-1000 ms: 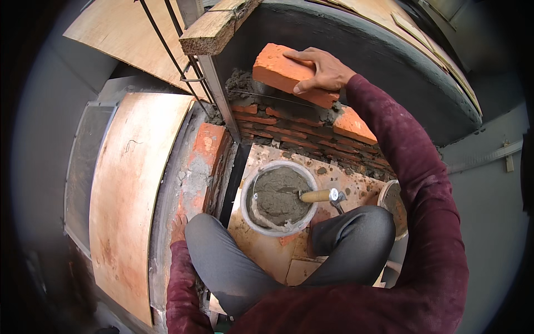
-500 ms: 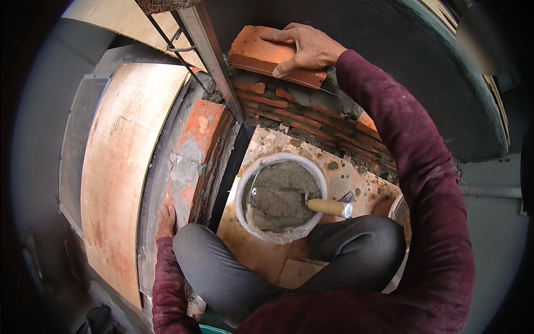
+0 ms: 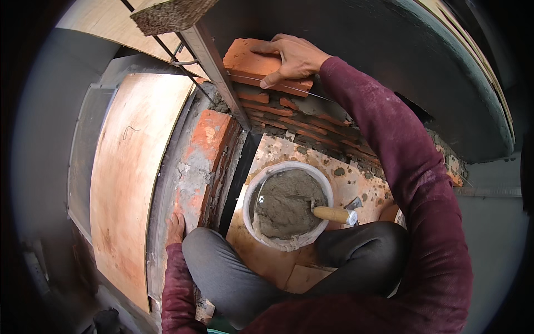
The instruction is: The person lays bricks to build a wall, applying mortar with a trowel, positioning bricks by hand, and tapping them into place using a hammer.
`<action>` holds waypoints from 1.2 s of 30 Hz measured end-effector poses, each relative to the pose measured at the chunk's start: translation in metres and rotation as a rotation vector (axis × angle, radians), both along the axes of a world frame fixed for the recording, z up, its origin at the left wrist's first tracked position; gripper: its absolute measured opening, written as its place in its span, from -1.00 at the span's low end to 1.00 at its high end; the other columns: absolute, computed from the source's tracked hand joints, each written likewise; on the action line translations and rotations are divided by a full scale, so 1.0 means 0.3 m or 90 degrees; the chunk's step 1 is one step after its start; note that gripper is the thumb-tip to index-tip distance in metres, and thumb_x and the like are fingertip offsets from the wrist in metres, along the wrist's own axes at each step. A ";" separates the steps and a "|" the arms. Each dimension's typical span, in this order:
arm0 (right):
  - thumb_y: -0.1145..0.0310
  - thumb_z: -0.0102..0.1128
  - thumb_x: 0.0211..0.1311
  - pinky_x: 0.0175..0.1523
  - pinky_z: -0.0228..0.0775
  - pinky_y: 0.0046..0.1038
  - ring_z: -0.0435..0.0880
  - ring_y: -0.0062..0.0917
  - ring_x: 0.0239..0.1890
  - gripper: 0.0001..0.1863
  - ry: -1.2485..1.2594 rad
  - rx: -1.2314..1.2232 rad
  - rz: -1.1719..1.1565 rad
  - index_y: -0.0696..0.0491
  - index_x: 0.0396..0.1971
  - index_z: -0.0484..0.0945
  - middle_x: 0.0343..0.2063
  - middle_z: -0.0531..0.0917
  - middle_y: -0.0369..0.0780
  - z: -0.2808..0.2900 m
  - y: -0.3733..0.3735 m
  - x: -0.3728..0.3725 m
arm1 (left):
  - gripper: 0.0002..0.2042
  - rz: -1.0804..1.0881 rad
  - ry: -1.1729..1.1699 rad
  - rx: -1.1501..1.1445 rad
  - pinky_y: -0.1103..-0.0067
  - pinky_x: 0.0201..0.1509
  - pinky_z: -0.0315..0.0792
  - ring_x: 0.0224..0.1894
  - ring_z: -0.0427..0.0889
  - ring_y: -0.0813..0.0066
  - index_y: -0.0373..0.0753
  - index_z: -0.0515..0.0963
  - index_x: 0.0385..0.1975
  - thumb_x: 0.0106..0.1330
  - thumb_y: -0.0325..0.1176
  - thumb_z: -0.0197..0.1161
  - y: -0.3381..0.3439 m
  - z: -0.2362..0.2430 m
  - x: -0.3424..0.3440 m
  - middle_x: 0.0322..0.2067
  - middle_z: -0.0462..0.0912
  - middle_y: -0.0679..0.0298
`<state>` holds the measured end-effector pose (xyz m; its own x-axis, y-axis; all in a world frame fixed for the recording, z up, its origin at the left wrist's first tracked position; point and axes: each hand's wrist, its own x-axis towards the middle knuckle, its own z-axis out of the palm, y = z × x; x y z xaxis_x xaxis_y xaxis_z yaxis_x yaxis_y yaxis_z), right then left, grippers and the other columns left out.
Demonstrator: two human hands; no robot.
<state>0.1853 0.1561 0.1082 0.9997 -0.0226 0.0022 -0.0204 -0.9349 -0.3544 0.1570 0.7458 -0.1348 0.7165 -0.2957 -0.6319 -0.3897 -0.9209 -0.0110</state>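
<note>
An orange-red brick (image 3: 240,55) lies on the far brick wall (image 3: 311,127), its left end close to the upright metal-edged post (image 3: 219,75). My right hand (image 3: 293,57) is closed over it from above, thumb on the near edge and fingers across the top. A thin string (image 3: 320,97) runs along the brick's near face. At the left, my left hand (image 3: 175,227) rests with its fingers stretched out on a mortar-smeared brick ledge (image 3: 194,172). Between my crossed legs and the far wall stands a white bucket (image 3: 248,195) of grey mortar (image 3: 289,200). A wooden-handled trowel (image 3: 334,215) sticks out of it.
A plywood sheet (image 3: 130,167) lies left of the ledge. Steel rods (image 3: 189,72) and a rough wooden block end (image 3: 172,16) stand near the post. Behind the brick rises a dark wall (image 3: 356,39). Mortar splashes spot the board (image 3: 350,178) beneath the bucket.
My right hand has shifted the brick left toward the post, along the wall top. The whole view has tilted slightly. My left hand stays on the ledge.
</note>
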 end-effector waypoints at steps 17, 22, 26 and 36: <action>-0.05 0.59 -0.35 0.40 0.19 -0.20 0.40 -0.13 0.28 0.07 0.074 0.006 0.004 -0.04 0.32 0.41 0.22 0.41 0.01 0.042 0.057 0.032 | 0.00 0.072 -0.034 -0.107 0.14 0.52 0.03 0.53 -0.09 0.06 0.08 0.00 0.49 0.04 -0.17 0.49 -0.072 0.145 -0.101 0.52 -0.08 0.25; -0.09 0.61 -0.34 0.42 0.14 -0.19 0.33 -0.09 0.33 0.10 0.091 0.007 0.011 -0.04 0.34 0.38 0.24 0.37 0.03 0.040 0.055 0.044 | -0.01 0.071 -0.053 -0.143 0.12 0.49 0.09 0.53 -0.08 0.04 0.07 0.00 0.49 0.05 -0.18 0.49 -0.036 0.128 -0.109 0.52 -0.09 0.24; -0.22 0.60 -0.39 0.44 0.13 -0.16 0.26 -0.08 0.36 0.17 0.083 0.023 0.024 -0.10 0.36 0.34 0.26 0.32 0.02 0.003 0.019 0.050 | 0.00 0.029 -0.046 -0.116 0.11 0.47 0.13 0.53 -0.10 0.01 0.06 -0.03 0.50 0.05 -0.29 0.49 -0.031 0.094 -0.079 0.52 -0.10 0.16; 0.08 0.17 0.38 -0.01 0.53 -0.49 0.67 -0.51 -0.15 -0.51 -0.212 0.344 0.002 0.18 0.08 0.54 -0.17 0.68 -0.15 0.290 0.132 -0.518 | -0.64 0.096 -0.225 -0.503 0.39 0.21 0.46 0.09 0.63 0.08 -0.30 0.59 0.05 0.28 -0.33 0.34 -0.066 0.430 0.123 -0.02 0.67 -0.02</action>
